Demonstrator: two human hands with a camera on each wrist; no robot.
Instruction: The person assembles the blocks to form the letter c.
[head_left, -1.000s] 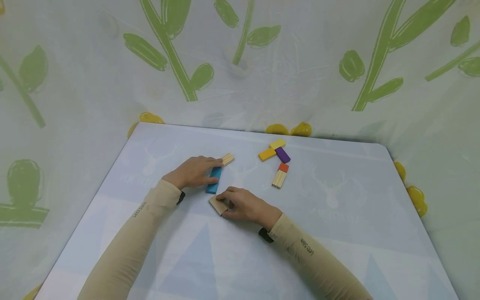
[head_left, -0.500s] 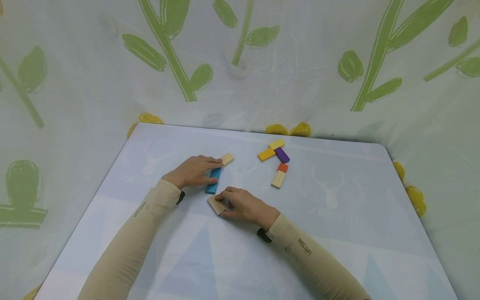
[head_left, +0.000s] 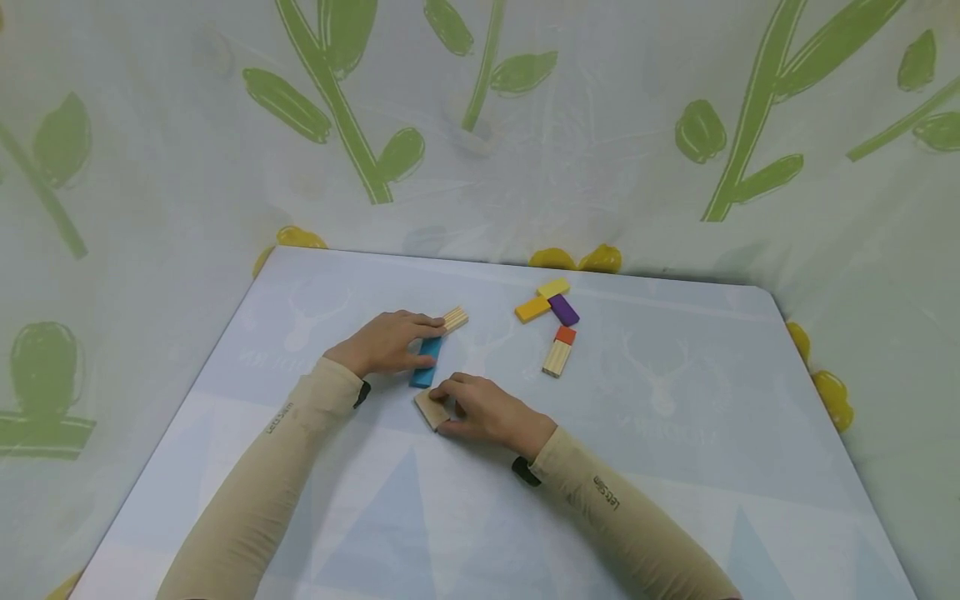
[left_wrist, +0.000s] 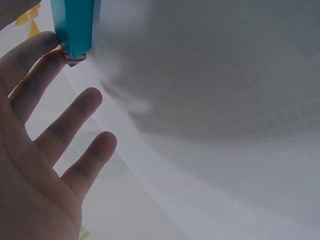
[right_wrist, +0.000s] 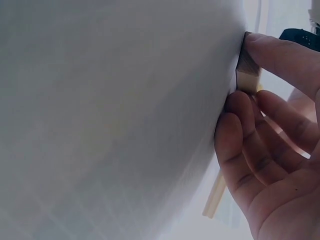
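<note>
At the middle of the table (head_left: 637, 533): two bare hands are working among small flat blocks, taking the far edge as 12 o'clock.
Left hand (head_left: 382, 343): this grip is lying loose rather than clenched, its fingers spreading nearly straight while thumb and forefinger are touching the blue block (head_left: 422, 377), seemingly steadying it against sliding.
Blue block: it is lying flat, slanting from 7 toward 1 o'clock, just beside the tan piece at that piece's 12.
Right hand (head_left: 495, 414): this grip is grasping the tan piece (head_left: 431, 410) at the hand's 9 o'clock; thumb and fingers are pinching opposite edges, likely giving control over its angle while it is lying low.
Striped block (head_left: 456, 319): it is pointing off at the blue block's 1 o'clock; left fingertips are hiding the join, so touching or apart is hard to say.
Cluster at 2 o'clock: yellow block (head_left: 553, 288), orange block (head_left: 532, 309) and purple block (head_left: 564, 310) are huddling together, while the red block (head_left: 566, 335) is sitting at the 12 o'clock end of a pale wooden block (head_left: 556, 359); lying well apart, they are probably leaving the hands room.
</note>
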